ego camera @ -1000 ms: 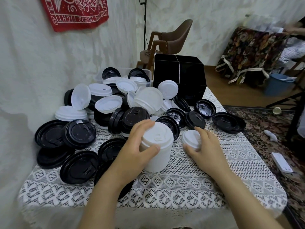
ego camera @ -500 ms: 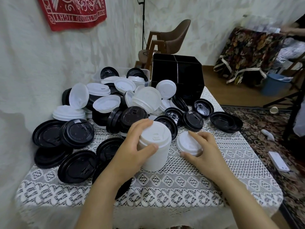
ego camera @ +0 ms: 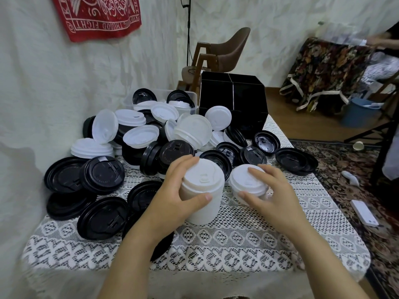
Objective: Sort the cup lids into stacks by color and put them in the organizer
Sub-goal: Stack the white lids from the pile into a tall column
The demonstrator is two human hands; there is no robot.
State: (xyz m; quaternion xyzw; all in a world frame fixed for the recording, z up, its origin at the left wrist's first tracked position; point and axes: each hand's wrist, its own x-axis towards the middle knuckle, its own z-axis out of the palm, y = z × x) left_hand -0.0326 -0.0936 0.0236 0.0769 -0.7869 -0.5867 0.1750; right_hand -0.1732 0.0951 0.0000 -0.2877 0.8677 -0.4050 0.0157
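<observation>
Head view, left hand (ego camera: 172,197) grasping white stack (ego camera: 204,176), right hand (ego camera: 275,197) grasping white lids (ego camera: 240,176) — count unclear

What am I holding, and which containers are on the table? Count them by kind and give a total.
Tall white lid stack, gripped by the left hand: 1
Short white lid stack, gripped by the right hand: 1
Black organizer: 1
Clear tub: 1
Total: 4

White draped walls (ego camera: 64,87), red banner (ego camera: 97,16), brown chair (ego camera: 228,50), patterned rug (ego camera: 345,169).
</observation>
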